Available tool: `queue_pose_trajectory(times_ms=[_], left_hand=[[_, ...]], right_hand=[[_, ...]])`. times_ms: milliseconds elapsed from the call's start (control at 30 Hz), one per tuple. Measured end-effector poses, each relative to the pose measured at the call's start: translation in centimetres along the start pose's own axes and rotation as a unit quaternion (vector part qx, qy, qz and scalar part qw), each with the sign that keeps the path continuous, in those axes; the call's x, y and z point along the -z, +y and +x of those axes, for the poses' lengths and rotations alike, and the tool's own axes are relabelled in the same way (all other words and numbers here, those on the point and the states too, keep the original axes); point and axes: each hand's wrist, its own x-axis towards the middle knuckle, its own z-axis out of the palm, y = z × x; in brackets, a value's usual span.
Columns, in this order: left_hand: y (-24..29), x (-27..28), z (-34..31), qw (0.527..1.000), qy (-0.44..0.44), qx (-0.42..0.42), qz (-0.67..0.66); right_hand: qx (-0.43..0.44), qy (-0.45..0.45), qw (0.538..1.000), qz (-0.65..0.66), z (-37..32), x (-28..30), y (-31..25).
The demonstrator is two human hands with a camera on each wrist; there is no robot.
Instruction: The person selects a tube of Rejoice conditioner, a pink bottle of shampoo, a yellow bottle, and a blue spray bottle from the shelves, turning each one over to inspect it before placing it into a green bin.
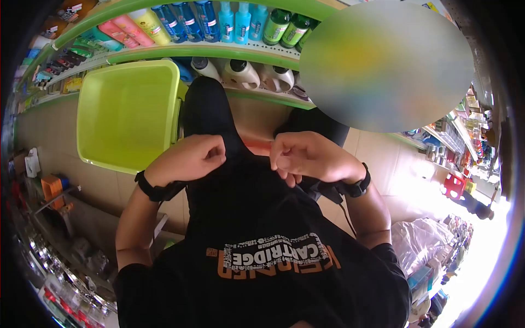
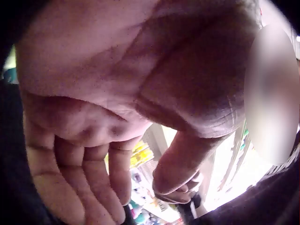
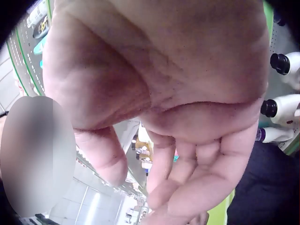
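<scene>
My left hand (image 1: 188,157) is held over my lap in the head view, its fingers loosely curled. Nothing lies in its palm (image 2: 117,70) in the left wrist view. Across a small gap, my right hand (image 1: 317,157) hovers above the other thigh with its fingers bent loosely, and its bare palm (image 3: 164,70) fills much of the right wrist view. A lime-green plastic tub (image 1: 128,112) stands on its side by my knee, nearest to the left hand, its open mouth showing bare inside walls.
Ahead runs a green-edged shelf (image 1: 213,51). Blue bottles (image 1: 188,23), pink bottles (image 1: 130,30) and green bottles (image 1: 276,27) line its upper level; white jugs with black caps (image 1: 241,75) stand below. Clear plastic wrapping (image 1: 421,243) lies at the right, and a metal-framed rack (image 1: 57,199) at the left.
</scene>
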Motion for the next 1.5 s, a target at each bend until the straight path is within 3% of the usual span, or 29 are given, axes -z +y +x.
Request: queue_pose_trajectory(times_ms=[67, 167, 333, 400, 467, 500, 533, 567, 600, 633, 667, 700, 733, 767, 800, 867, 933, 1100, 1200, 1367, 1500], left_hand=[[0.1, -0.2, 0.8, 0.998, 0.027, -0.013, 0.056], [1.4, -0.3, 1.6, 1.000, 0.019, -0.010, 0.011], [1.0, -0.6, 1.7, 0.999, 0.025, -0.023, -0.009], [1.0, -0.4, 1.2, 1.000, 0.021, -0.018, -0.008], [0.6, -0.6, 0.8, 1.000, 0.018, -0.011, -0.011], [0.1, -0.6, 0.6, 0.999, 0.017, -0.002, -0.032], [-0.5, -0.5, 0.5, 0.999, 0.019, 0.005, -0.051], [-1.2, -0.4, 0.3, 0.998, 0.022, 0.005, -0.050], [-2.1, -0.3, 0.0, 0.997, 0.020, 0.014, -0.067], [-2.8, 0.1, -0.3, 0.996, 0.023, 0.020, -0.083], [-3.2, 0.5, -0.9, 0.996, 0.030, 0.020, -0.086], [-3.8, 1.0, -1.4, 0.993, 0.059, 0.032, -0.093], [-4.5, 1.2, -1.9, 0.990, 0.086, 0.046, -0.104], [-5.1, 1.4, -2.4, 0.987, 0.101, 0.051, -0.118], [-4.5, 1.8, -2.8, 0.983, 0.119, 0.064, -0.125], [-5.6, 2.5, -3.0, 0.979, 0.121, 0.082, -0.139], [-6.3, 2.9, -2.7, 0.980, 0.124, 0.067, -0.138], [-5.8, 4.8, -3.3, 0.979, 0.165, 0.017, -0.122], [-6.7, 6.6, -3.8, 0.955, 0.266, -0.033, -0.130], [-10.2, 10.6, -3.1, 0.892, 0.412, -0.093, -0.160], [-13.2, 15.6, -2.0, 0.828, 0.549, -0.053, -0.103]], right_hand=[[0.067, -0.074, 0.992, 0.074, -1.3, -1.6, -2.1], [0.150, -0.212, 0.965, 0.045, -1.4, -2.4, -4.1], [0.187, -0.148, 0.970, 0.052, -0.6, -2.9, -4.2], [0.269, -0.257, 0.922, 0.106, -1.4, -3.8, -4.9], [0.315, -0.505, 0.798, 0.092, 0.3, -6.1, -5.1], [0.141, -0.532, 0.834, 0.043, 0.6, -7.2, -5.7], [0.166, -0.494, 0.828, 0.209, 3.2, -8.2, -1.2], [0.123, -0.294, 0.940, 0.122, 4.7, -7.0, -0.1], [0.138, -0.050, 0.962, -0.231, 6.9, -5.3, 0.8], [0.192, 0.234, 0.764, -0.570, 7.9, -4.4, 3.4], [0.241, 0.211, 0.631, -0.707, 9.6, -0.6, 5.9], [0.298, 0.161, 0.713, -0.614, 9.5, 1.1, 7.0], [0.300, 0.152, 0.715, -0.613, 8.9, 1.2, 6.2], [0.187, 0.111, 0.877, -0.429, 8.1, 0.9, 5.6], [0.060, 0.067, 0.973, -0.214, 7.3, 0.6, 5.1], [0.089, 0.066, 0.956, -0.271, 7.2, 1.5, 5.3], [0.105, 0.164, 0.921, -0.338, 7.8, 2.2, 7.6], [0.051, 0.173, 0.926, -0.333, 9.6, 4.0, 10.8], [0.012, 0.160, 0.961, -0.226, 10.7, 5.5, 14.0], [-0.017, 0.205, 0.963, -0.173, 10.6, 5.1, 15.2], [-0.015, 0.203, 0.973, -0.113, 10.9, 4.6, 15.0]])
